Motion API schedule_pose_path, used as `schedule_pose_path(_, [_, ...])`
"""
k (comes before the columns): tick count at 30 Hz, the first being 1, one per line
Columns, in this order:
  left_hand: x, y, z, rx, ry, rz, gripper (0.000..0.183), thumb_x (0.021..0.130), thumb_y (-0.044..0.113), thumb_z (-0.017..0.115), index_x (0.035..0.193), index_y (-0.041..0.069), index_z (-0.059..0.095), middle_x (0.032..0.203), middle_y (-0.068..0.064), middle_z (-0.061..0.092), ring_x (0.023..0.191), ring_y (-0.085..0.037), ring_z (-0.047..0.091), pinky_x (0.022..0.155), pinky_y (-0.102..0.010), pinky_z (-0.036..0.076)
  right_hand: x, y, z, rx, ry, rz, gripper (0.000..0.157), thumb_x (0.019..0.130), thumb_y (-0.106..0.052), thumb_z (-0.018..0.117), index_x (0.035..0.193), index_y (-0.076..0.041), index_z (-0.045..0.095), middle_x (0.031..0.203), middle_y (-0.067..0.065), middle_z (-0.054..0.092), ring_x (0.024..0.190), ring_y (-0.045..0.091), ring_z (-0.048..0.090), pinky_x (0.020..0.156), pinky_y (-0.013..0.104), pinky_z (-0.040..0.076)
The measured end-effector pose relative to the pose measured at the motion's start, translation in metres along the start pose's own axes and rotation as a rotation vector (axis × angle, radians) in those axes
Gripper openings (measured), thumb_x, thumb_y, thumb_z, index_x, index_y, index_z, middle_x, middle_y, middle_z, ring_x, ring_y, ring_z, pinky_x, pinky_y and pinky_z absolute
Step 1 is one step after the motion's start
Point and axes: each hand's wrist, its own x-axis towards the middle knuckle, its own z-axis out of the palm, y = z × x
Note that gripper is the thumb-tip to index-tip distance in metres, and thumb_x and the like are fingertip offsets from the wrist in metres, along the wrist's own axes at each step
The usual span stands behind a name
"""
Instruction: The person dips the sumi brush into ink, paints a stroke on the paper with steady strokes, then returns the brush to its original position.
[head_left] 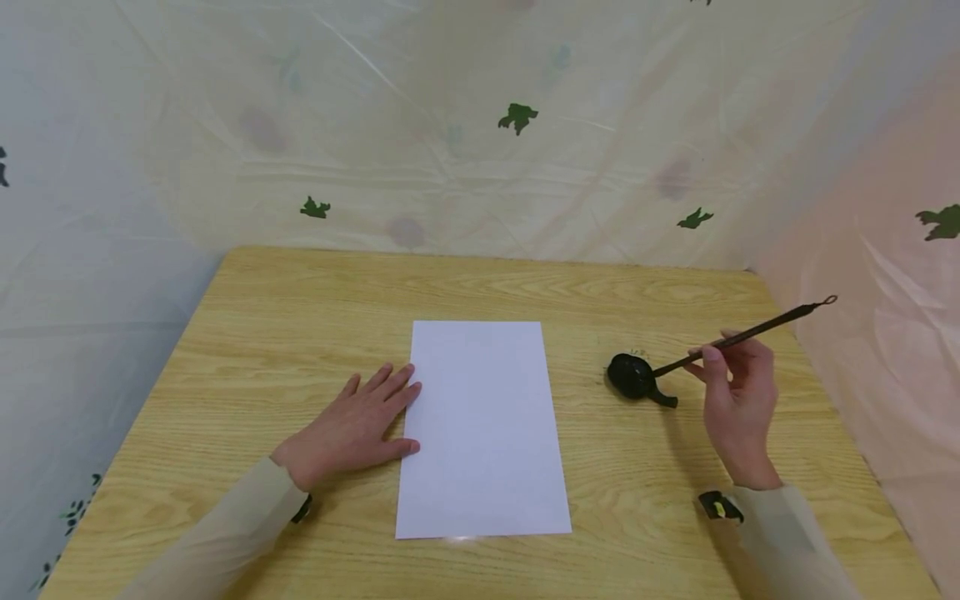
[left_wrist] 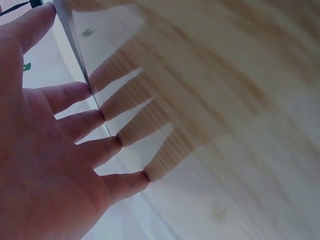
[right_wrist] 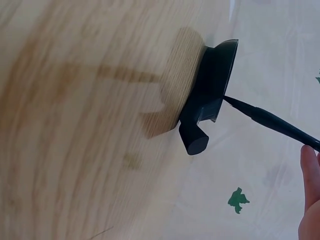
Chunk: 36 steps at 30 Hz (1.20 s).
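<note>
A white sheet of paper [head_left: 483,429] lies on the wooden table. My left hand [head_left: 356,433] rests flat at its left edge, fingers spread and the tips touching the sheet. On the right, my right hand [head_left: 738,400] pinches a dark calligraphy brush [head_left: 750,333] by its handle, the looped end slanting up to the right. The brush's tip touches the rim of a small black ink dish [head_left: 630,375] with a stubby handle. In the right wrist view the bristles [right_wrist: 232,101] meet that rim; how far they reach inside is hidden.
The wooden table [head_left: 300,300] has a light grain. Pale cloth [head_left: 420,125] with green bird shapes hangs behind it and at both sides. Small dark marks [head_left: 637,352] show beside the ink dish. A dark band [head_left: 722,506] sits at the right wrist.
</note>
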Motion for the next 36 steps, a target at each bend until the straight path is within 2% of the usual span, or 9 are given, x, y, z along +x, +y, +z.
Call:
schedule_pose_path(7, [0.0002,0.0003,0.0003,0.0,0.007,0.004,0.081,0.099,0.052,0.065,0.159,0.005,0.039,0.17,-0.014,0.024,0.156,-0.04,0.018,0.117,-0.071,0.02,-0.0018,0.0033,0.0007,0.053,-0.008,0.005,0.032,0.101,0.015,0.05,0.132,0.023,0.043,0.107,0.005,0.063,0.097,0.014,0.069,0.084,0.022,0.058])
schedule_pose_path(11, [-0.0001,0.0003,0.0005,-0.003,0.005,0.004,0.081,0.099,0.051,0.065,0.16,0.005,0.039,0.17,-0.014,0.023,0.156,-0.041,0.017,0.117,-0.071,0.019,-0.003,0.0042,0.0002,0.03,-0.022,0.015,0.032,0.101,0.016,0.05,0.132,0.023,0.043,0.107,0.007,0.063,0.098,0.013,0.069,0.084,0.021,0.057])
schedule_pose_path(28, [0.0001,0.0012,0.0005,0.001,0.006,0.0,0.081,0.098,0.05,0.067,0.159,0.005,0.039,0.17,-0.014,0.023,0.156,-0.04,0.017,0.117,-0.071,0.019,-0.0057,0.0073,-0.0026,-0.085,-0.049,0.013,0.033,0.1,0.017,0.052,0.133,0.02,0.047,0.109,-0.001,0.063,0.099,0.01,0.068,0.085,0.017,0.055])
schedule_pose_path(36, [0.0003,0.0016,0.001,0.009,0.006,-0.005,0.081,0.098,0.05,0.068,0.159,0.004,0.04,0.17,-0.014,0.025,0.156,-0.041,0.018,0.117,-0.071,0.02,-0.0054,0.0067,-0.0059,-0.093,-0.051,-0.007,0.033,0.099,0.019,0.052,0.132,0.021,0.047,0.11,-0.007,0.062,0.099,0.01,0.068,0.085,0.017,0.055])
